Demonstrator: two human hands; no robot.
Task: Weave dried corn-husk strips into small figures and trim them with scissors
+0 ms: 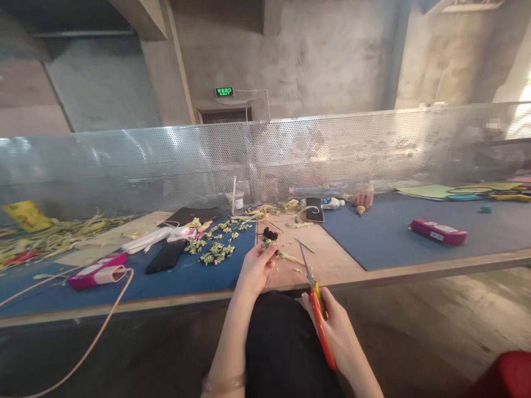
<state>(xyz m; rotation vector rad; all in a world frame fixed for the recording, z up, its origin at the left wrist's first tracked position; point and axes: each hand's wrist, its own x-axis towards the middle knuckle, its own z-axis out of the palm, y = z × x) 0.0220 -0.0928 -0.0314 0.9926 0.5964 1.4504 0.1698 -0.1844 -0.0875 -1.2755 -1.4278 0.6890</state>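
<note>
My left hand (258, 266) rests at the table's front edge, its fingertips pinched on a small green plant stem (286, 256) that lies on a bare wooden board (332, 260). A small dark clump (270, 234) sits just beyond those fingers. My right hand (334, 326) is below the table edge, closed around the orange handles of a pair of scissors (315, 301). The scissor blades point up and away over the board, slightly parted, just right of the stem.
Cut green bits (216, 251) lie on the blue mat (390, 232) left of the board. Also there: a black phone (166, 256), pink cases (97, 272) (438, 231), a second phone (314, 209), a bottle (332, 203), a cup with a straw (236, 202), straw-like stalks (53, 232). A perforated metal screen (265, 160) backs the table.
</note>
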